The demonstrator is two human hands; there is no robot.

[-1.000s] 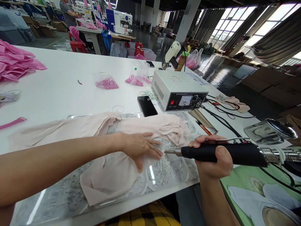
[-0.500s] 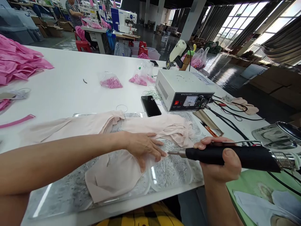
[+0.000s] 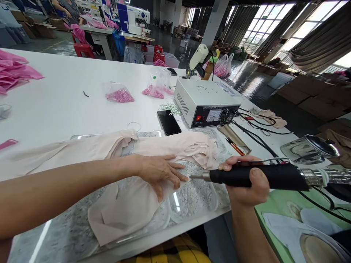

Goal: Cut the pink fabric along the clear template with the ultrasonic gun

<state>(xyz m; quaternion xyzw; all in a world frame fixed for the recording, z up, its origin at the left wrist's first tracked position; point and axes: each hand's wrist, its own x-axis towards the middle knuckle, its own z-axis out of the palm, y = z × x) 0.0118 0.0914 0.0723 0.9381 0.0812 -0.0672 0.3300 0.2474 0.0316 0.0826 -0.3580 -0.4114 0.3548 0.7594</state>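
Note:
My left hand (image 3: 161, 174) lies with fingers spread on a pale pink fabric piece (image 3: 123, 212), pressing its narrow end against the clear mat over the marbled surface (image 3: 194, 193). Wrapped round a black-handled ultrasonic hand tool (image 3: 276, 177) is my right hand (image 3: 246, 182). The tool's metal tip (image 3: 199, 176) points left and meets the fabric's end close by my left fingertips; whether it touches cannot be made out exactly. Behind my hands lie a bunched stack of pale pink pieces (image 3: 175, 144) and a longer pale pink stack (image 3: 68, 149).
A control box (image 3: 208, 95) with cables stands behind the tool. Near it are a phone (image 3: 169, 122), pens (image 3: 234, 147), a glass jar (image 3: 304, 148) and bags of pink bits (image 3: 120, 93). Pink fabric (image 3: 16, 71) is piled far left. A person (image 3: 68, 11) sits by sewing machines.
The view has shifted slightly, so most things appear further left. Both hands keep the same hold, and the tool tip stays at the fabric's end.

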